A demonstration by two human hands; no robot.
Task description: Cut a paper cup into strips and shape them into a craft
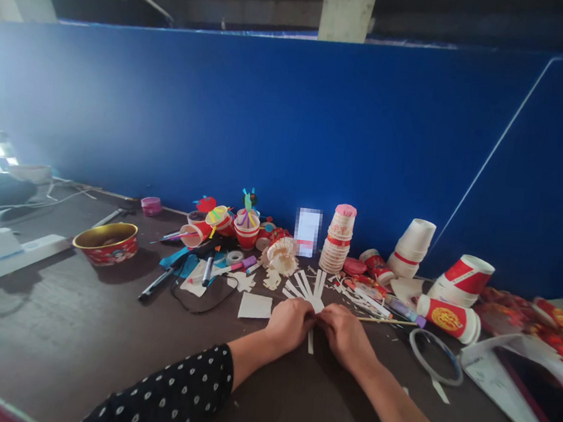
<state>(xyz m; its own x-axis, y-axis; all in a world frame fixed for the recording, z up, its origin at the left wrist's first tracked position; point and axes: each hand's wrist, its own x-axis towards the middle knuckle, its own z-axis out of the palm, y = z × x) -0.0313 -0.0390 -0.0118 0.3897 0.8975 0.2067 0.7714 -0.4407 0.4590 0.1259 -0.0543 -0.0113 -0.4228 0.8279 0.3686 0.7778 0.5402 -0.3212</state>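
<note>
My left hand [288, 322] and my right hand [346, 333] meet at the middle of the table, fingers closed on a white paper piece cut into strips [309, 288]. Its strips fan out away from me, beyond my fingertips. One pale strip [310, 343] points back toward me between the hands. My fingers hide the near part of the piece. A square white card [255, 306] lies left of my left hand. A thin wooden stick [385, 320] lies just right of my right hand.
Several stacked paper cups [336, 243] stand at the back, with red and white cups [448, 319] to the right. A gold-rimmed bowl [106, 253], markers [208, 272] and a power strip [38, 254] are leftward. A tape ring [434, 358] and white tray [501, 368] lie right.
</note>
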